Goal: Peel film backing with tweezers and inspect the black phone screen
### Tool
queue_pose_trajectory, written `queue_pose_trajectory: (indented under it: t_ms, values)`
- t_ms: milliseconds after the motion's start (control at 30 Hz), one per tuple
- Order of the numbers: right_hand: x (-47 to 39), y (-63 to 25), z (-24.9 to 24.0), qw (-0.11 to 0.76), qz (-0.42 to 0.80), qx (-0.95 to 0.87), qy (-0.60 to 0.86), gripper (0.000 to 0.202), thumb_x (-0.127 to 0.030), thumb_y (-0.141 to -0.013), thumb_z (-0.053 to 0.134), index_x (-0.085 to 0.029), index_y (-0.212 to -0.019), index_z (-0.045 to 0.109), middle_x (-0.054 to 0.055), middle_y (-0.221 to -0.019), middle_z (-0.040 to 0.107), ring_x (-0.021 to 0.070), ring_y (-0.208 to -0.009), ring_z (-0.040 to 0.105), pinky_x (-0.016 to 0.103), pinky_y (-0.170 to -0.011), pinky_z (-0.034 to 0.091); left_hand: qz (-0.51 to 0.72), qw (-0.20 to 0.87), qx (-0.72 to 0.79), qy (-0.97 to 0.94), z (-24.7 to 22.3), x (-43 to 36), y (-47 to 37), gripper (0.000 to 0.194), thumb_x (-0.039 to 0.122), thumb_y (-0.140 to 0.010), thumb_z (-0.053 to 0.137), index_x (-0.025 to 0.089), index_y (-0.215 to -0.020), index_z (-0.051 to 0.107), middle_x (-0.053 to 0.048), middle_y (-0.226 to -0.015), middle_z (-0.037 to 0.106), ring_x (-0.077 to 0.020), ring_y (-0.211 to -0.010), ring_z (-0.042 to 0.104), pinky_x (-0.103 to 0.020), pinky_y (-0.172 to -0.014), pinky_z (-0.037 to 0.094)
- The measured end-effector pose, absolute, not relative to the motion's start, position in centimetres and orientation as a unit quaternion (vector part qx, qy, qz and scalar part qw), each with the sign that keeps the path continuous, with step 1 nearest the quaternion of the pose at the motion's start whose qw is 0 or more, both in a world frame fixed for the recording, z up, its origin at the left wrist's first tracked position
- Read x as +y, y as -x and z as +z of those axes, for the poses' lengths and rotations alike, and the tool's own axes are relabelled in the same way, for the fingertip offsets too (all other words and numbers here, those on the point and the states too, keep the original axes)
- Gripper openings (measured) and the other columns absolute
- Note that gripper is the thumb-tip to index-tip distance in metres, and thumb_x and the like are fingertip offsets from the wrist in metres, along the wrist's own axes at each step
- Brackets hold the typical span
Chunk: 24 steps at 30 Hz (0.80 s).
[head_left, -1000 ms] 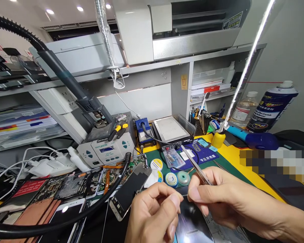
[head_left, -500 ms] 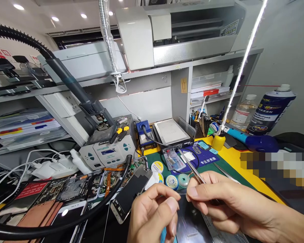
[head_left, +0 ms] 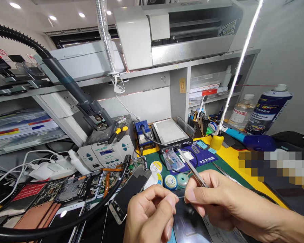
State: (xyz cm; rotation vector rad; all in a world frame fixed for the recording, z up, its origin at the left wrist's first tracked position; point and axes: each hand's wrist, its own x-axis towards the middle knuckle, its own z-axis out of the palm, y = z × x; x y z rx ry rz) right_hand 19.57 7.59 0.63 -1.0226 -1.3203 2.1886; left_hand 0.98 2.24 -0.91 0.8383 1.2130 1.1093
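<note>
My right hand (head_left: 218, 199) grips metal tweezers (head_left: 192, 168), whose free end points up and away toward the back of the bench. My left hand (head_left: 152, 212) is pinched, thumb against forefinger, right beside the right fingertips; whatever sits between the fingers is too small to see. Both hands hover over a dark phone screen (head_left: 190, 222) lying flat at the front edge. A phone with a white bezel (head_left: 128, 194) lies tilted just left of my left hand.
A black flexible hose (head_left: 66, 219) sweeps across the left. Opened phones and circuit boards (head_left: 68, 189) fill the left bench, with a soldering station (head_left: 106, 152) behind. Solder-wick reels (head_left: 170, 180), a hot plate (head_left: 171, 131), a yellow bottle (head_left: 217, 141) and a spray can (head_left: 268, 111) stand beyond.
Both hands have stayed together over the dark screen, with only small shifts of the fingers and tweezers. The view has tilted slightly.
</note>
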Motion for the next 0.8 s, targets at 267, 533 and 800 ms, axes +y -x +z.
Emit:
queue_pose_trajectory:
  t_ms: [267, 533, 800]
  values:
    - [7.6, -19.4, 0.1, 0.217, 0.779, -0.47, 0.354, 0.038, -0.046, -0.084, 0.076, -0.02, -0.065, 0.057, -0.014, -0.039, 0.028, 0.004, -0.035, 0.014, 0.022, -0.038, 0.012, 0.477, 0.64, 0.504, -0.331, -1.3, 2.6, -1.4, 0.037, 0.048, -0.073, 0.082, 0.017, -0.064, 0.062, 0.008, -0.038, 0.043, -0.0012, -0.033, 0.027, -0.013, -0.035, 0.021]
    - [7.5, -19.3, 0.1, 0.233, 0.763, -0.491, 0.351, 0.043, -0.051, -0.084, 0.077, -0.02, -0.066, 0.054, -0.014, -0.041, 0.027, 0.0038, -0.037, 0.014, 0.022, -0.039, 0.011, 0.495, 0.685, 0.448, -0.292, -1.6, 2.8, -1.4, 0.029, 0.039, -0.072, 0.077, 0.016, -0.063, 0.064, 0.005, -0.039, 0.048, -0.0002, -0.029, 0.028, -0.012, -0.03, 0.023]
    - [7.4, -19.2, 0.1, 0.232, 0.754, -0.499, 0.359, 0.043, -0.052, -0.083, 0.078, -0.02, -0.066, 0.055, -0.014, -0.042, 0.028, 0.0037, -0.037, 0.013, 0.023, -0.04, 0.01, 0.518, 0.626, 0.478, -0.334, -1.5, 2.4, -0.5, 0.034, 0.048, -0.074, 0.08, 0.015, -0.073, 0.07, 0.004, -0.04, 0.052, -0.0011, -0.031, 0.032, -0.01, -0.032, 0.026]
